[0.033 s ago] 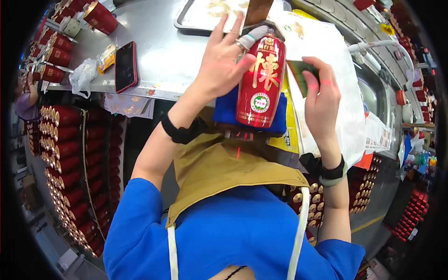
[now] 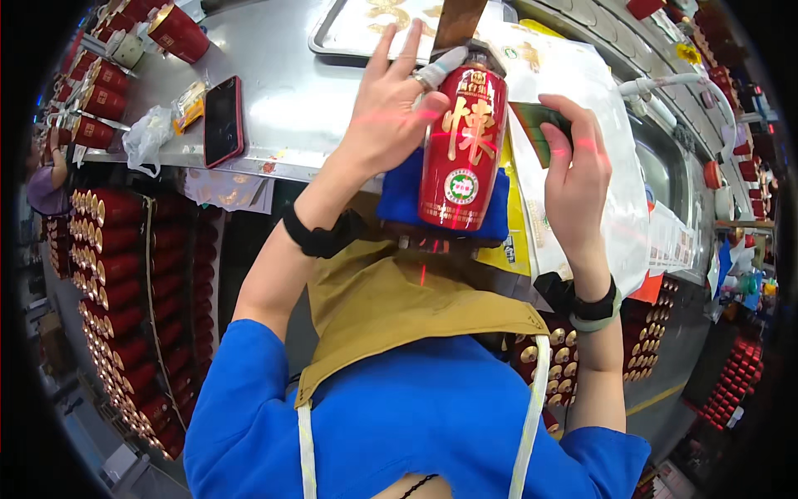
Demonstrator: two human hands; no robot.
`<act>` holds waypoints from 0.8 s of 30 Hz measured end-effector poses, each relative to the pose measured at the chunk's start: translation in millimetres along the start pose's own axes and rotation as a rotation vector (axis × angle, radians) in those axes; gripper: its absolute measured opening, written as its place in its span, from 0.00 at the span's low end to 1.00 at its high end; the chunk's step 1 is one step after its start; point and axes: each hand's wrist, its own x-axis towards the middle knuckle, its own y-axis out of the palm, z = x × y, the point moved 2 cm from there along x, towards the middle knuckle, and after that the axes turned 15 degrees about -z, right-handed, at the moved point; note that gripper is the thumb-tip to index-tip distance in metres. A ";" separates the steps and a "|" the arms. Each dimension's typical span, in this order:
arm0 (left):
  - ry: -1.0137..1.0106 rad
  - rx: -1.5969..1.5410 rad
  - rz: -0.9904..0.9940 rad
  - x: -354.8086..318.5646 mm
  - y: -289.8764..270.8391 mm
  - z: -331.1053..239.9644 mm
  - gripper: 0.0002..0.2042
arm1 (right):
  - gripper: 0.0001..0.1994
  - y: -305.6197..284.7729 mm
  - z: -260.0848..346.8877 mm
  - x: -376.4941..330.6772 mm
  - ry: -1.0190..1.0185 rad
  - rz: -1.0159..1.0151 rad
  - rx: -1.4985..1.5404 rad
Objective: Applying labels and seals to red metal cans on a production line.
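Note:
A red bottle point(image 2: 460, 158) with gold lettering and a round white-and-green mark lies neck-away on a blue cloth pad point(image 2: 496, 218). My left hand point(image 2: 389, 116) is at its left side with fingers spread. The index finger, in a whitish finger cover point(image 2: 439, 70), reaches the bottle's shoulder, and the thumb tip meets its upper left side. To the right of the bottle, my right hand point(image 2: 576, 170) pinches a thin, flat dark green piece point(image 2: 532, 131) between thumb and fingers. The piece's free edge points toward the bottle, apart from it.
A tray point(image 2: 332, 51) with gold decals lies beyond my left hand. A phone point(image 2: 223, 121), a plastic bag point(image 2: 148, 137) and red cups point(image 2: 178, 33) stand left. White sheeting point(image 2: 611, 179) covers the right side, beside a sink point(image 2: 662, 170). Red bottles point(image 2: 116, 274) are stacked below left.
My left hand has drawn slightly left, its thumb lying less over the bottle. The bottle sits a touch further left. My right hand has shifted slightly, still holding the green piece.

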 end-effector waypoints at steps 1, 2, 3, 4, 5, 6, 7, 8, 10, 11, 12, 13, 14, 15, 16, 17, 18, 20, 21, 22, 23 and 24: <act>-0.018 0.020 -0.015 0.0 -3.9 3.1 0.30 | 0.11 -2.1 -2.6 5.9 0.001 -0.008 0.037; -0.010 0.003 0.017 -4.5 -9.3 3.6 0.34 | 0.12 -1.2 -2.5 6.8 0.039 0.073 0.108; -0.008 0.026 0.040 -12.0 -14.2 2.0 0.34 | 0.12 1.7 -3.3 9.0 0.094 0.144 0.171; -0.219 -0.205 0.085 -22.6 -19.0 0.7 0.42 | 0.13 5.9 -3.3 11.6 0.160 0.320 0.272; -0.431 -0.438 0.131 -36.0 -22.4 -3.3 0.50 | 0.12 12.6 -2.8 15.7 0.096 0.331 0.219; -0.477 -0.489 0.218 -48.1 -26.8 -9.1 0.56 | 0.12 15.7 -6.1 25.4 0.129 0.285 0.208; -0.564 -0.583 0.288 -59.4 -28.3 -15.4 0.63 | 0.11 22.4 -9.7 34.5 0.141 0.242 0.197; -0.557 -0.627 0.328 -69.0 -30.8 -23.9 0.72 | 0.10 25.7 -13.0 47.9 -0.005 0.121 0.132; -0.397 -0.471 0.326 -81.2 -33.3 -39.0 0.72 | 0.09 33.0 -15.2 64.6 -0.378 -0.016 -0.022; -0.300 -0.308 0.311 -84.7 -33.1 -46.4 0.72 | 0.09 31.8 -14.5 71.3 -0.538 -0.060 -0.032; -0.381 -0.306 0.315 -86.3 -32.3 -48.5 0.68 | 0.09 31.3 -9.5 64.9 -0.636 -0.034 -0.012; -0.374 -0.308 0.310 -85.3 -31.1 -51.3 0.68 | 0.09 30.3 -4.6 46.9 -0.611 0.056 -0.040; -0.477 -0.352 0.275 -84.0 -29.4 -50.7 0.63 | 0.10 29.7 4.4 33.5 -0.683 0.070 0.125; -0.578 -0.395 0.239 -83.9 -28.4 -49.2 0.58 | 0.10 23.2 16.1 20.2 -0.726 0.181 0.140; -0.404 -0.357 0.156 -82.1 -30.6 -51.7 0.55 | 0.10 15.1 28.4 9.3 -0.663 0.274 0.263; -0.520 -0.408 0.169 -82.9 -30.3 -48.9 0.57 | 0.12 7.2 36.3 -0.3 -0.644 0.466 0.224; -0.473 -0.327 0.179 -83.2 -32.5 -51.8 0.56 | 0.13 13.1 32.1 0.7 -0.606 0.470 0.182; -0.438 -0.256 0.136 -81.1 -37.2 -58.2 0.53 | 0.13 41.5 13.9 18.2 -0.516 0.395 0.091; -0.415 -0.227 0.109 -78.7 -38.7 -61.2 0.52 | 0.10 51.3 0.5 39.4 -0.541 0.269 0.027; -0.393 -0.236 0.098 -75.8 -37.9 -62.9 0.52 | 0.10 56.2 -15.1 63.6 -0.461 0.196 0.010; -0.414 -0.238 0.105 -74.5 -37.2 -63.9 0.52 | 0.10 57.1 -28.9 84.8 -0.498 0.163 -0.054; -0.399 -0.249 0.104 -73.6 -38.6 -65.4 0.52 | 0.09 53.2 -37.0 94.4 -0.603 0.090 -0.075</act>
